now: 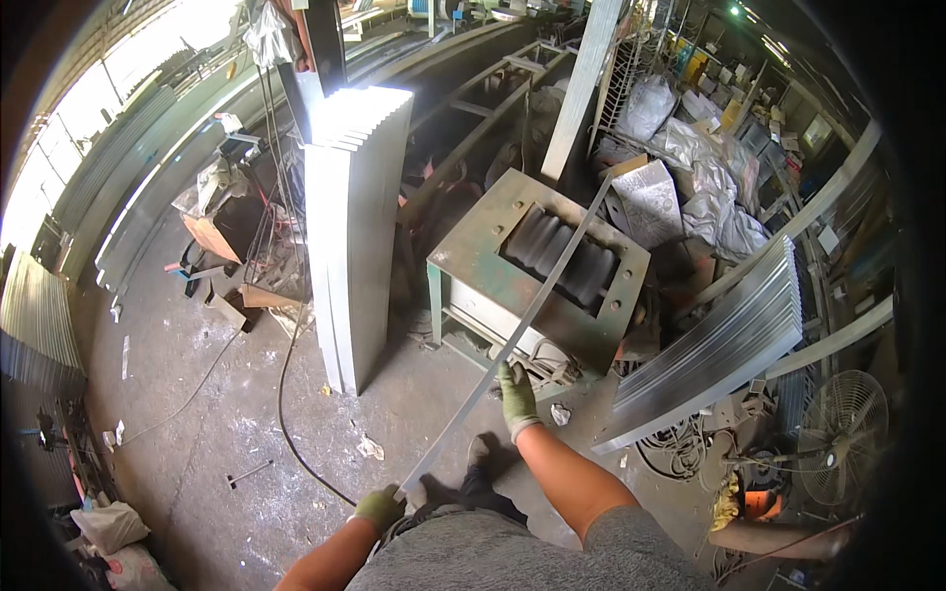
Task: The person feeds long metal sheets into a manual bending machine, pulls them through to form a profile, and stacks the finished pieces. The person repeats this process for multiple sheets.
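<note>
A long, narrow metal strip (458, 419) slants from my waist up across a green steel machine (473, 229). Wearing a pale green work glove, my left hand (377, 508) is closed round the strip's near end, close to my body. My right hand (516, 396), gloved the same way, grips the strip farther along, just in front of the machine. The strip's far part passes over an opening in the machine top, where dark ribbed rollers (567, 254) show. Its far end reaches past the machine's back edge.
A tall stack of pale metal strips (345, 246) stands left of the machine. Another stack (719, 340) leans at the right, near a floor fan (841, 433). A black cable (283, 409) crosses the floor at left. Silvery wrapped bundles (695, 167) lie behind.
</note>
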`<state>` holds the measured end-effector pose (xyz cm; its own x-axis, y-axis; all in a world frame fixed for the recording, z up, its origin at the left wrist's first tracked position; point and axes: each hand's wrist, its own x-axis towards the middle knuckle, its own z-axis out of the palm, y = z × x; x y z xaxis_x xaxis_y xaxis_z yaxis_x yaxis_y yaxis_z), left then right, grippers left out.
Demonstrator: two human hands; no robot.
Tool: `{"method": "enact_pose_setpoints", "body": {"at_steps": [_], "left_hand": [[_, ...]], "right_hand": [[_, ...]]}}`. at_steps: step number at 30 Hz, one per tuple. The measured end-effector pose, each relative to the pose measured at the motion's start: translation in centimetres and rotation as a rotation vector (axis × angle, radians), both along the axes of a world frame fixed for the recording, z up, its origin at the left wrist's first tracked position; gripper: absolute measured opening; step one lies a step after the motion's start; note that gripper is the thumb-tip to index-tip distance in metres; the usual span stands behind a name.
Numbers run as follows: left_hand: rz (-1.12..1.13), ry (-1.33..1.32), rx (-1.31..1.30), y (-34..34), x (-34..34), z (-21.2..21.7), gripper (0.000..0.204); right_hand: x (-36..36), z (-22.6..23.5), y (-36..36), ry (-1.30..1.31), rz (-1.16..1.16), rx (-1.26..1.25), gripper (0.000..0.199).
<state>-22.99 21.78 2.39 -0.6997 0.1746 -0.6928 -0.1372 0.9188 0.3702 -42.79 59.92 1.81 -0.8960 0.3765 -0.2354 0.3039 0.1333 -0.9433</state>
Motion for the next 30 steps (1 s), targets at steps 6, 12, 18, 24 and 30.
{"method": "enact_pose_setpoints", "body": {"at_steps": [6, 12, 18, 24, 30], "left_hand": [[0.066, -0.050, 0.011, -12.7, 14.7, -3.0, 0.036], [0.162, -0.022, 0.125, -22.5, 23.8, -5.8, 0.043], [0.203, 0.033, 0.081, -14.1, 15.4, -3.8, 0.036], [0.528, 0.146, 0.471, -1.0, 1.0, 3.6, 0.049], [0.424, 0.016, 0.347, 6.8, -8.5, 8.3, 0.056]], "right_hand": [[8.1, -1.0, -8.5, -0.204, 0.196, 0.020, 0.072], [14.3, 2.6, -11.5, -0.164, 0.492, 0.132, 0.113], [7.4, 1.2, -9.8, -0.038, 0.192, 0.485, 0.121], [-7.9, 2.6, -1.8, 0.418, -0.039, 0.851, 0.072], [-15.8, 4.3, 3.9, 0.284, 0.077, 1.143, 0.051]]}}
